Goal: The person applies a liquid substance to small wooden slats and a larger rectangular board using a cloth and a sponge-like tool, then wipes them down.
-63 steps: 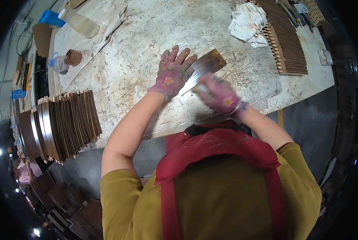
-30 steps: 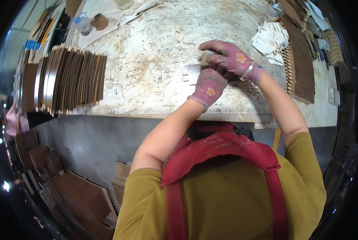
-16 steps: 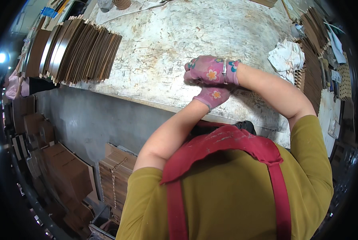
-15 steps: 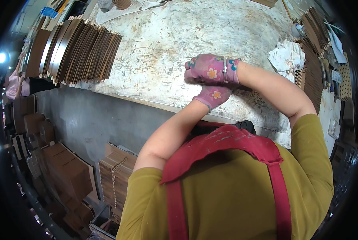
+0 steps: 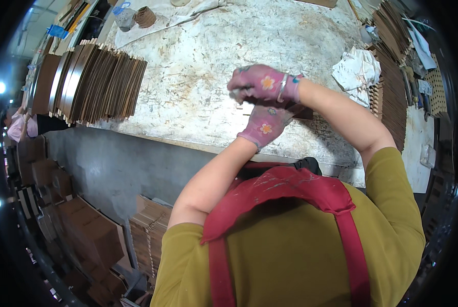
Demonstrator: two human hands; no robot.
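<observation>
Both my hands wear pink gloves with a flower pattern, and they meet over the worktable (image 5: 198, 77). My right hand (image 5: 262, 84) lies on the far side, its fingers curled down; what they grip is hidden. Just nearer to me, my left hand (image 5: 266, 124) is closed on a dark brown wooden board (image 5: 304, 113). One end of that board shows to the right of the left hand, below the right wrist. Most of the board is covered by the gloves. A metal bracelet (image 5: 283, 88) circles the right wrist.
Upright dark brown boards with pale dowel ends (image 5: 98, 82) stand in a row at the left. A crumpled white cloth (image 5: 358, 69) lies at the right beside more stacked boards (image 5: 392, 97). Cardboard boxes (image 5: 91, 227) sit on the floor; another person (image 5: 24, 125) stands far left.
My right hand has shifted slightly left and its fingers have curled differently. More of the board shows beside the left hand. The whole view has tilted a little.
</observation>
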